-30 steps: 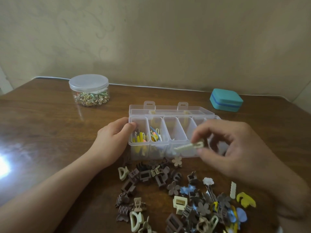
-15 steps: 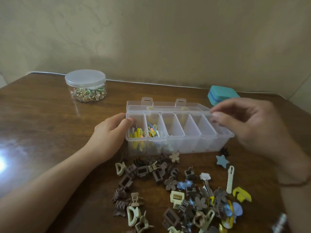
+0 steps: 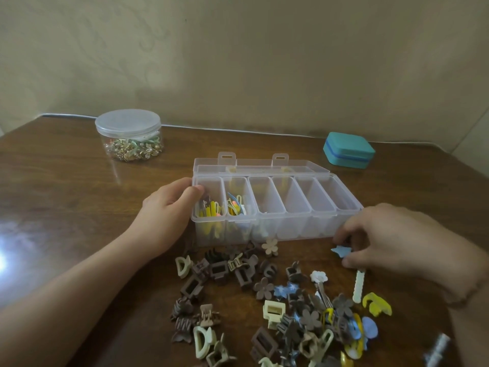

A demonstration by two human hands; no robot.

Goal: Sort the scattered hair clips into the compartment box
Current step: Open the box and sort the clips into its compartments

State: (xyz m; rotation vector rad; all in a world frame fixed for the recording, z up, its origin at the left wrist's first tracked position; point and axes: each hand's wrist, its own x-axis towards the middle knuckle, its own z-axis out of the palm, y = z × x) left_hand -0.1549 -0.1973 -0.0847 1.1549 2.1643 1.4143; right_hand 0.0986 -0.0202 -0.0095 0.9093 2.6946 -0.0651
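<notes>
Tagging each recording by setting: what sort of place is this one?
Probably a home, at a table used for sorting small accessories. A brown wooden table stands against a plain beige wall, with a lidded jar of trinkets and a small teal case on it.

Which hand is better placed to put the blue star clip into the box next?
The right hand. Its fingers are already closing on the blue star clip just in front of the compartment box, near the bare compartments. The left hand is steadying the box's left end.
</notes>
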